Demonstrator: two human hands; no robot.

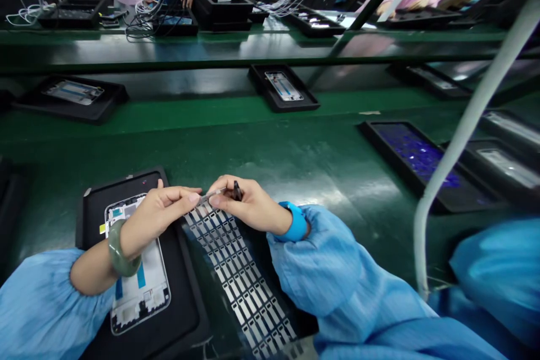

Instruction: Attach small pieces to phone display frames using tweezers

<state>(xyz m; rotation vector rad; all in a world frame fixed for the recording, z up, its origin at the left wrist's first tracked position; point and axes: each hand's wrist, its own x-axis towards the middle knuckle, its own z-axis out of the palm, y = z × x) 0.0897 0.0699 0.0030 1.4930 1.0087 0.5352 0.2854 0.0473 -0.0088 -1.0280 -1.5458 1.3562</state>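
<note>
A sheet of small silver-grey rectangular stickers in rows slants up from the bottom edge to my hands. At its far end, my left hand and my right hand meet with fingertips pinched. Between them shows a thin grey strip; I cannot tell whether it is part of the sheet. A short black-tipped object sticks up from my right hand's fingers, its kind unclear. Under my left forearm, a white phone frame with blue strips lies in a black tray.
Black trays with phone frames lie beyond: one tray centre, another left. A tray of blue-violet bits stands at right, behind a pale curved tube. A blue sleeve is at lower right; co-workers work across the green bench.
</note>
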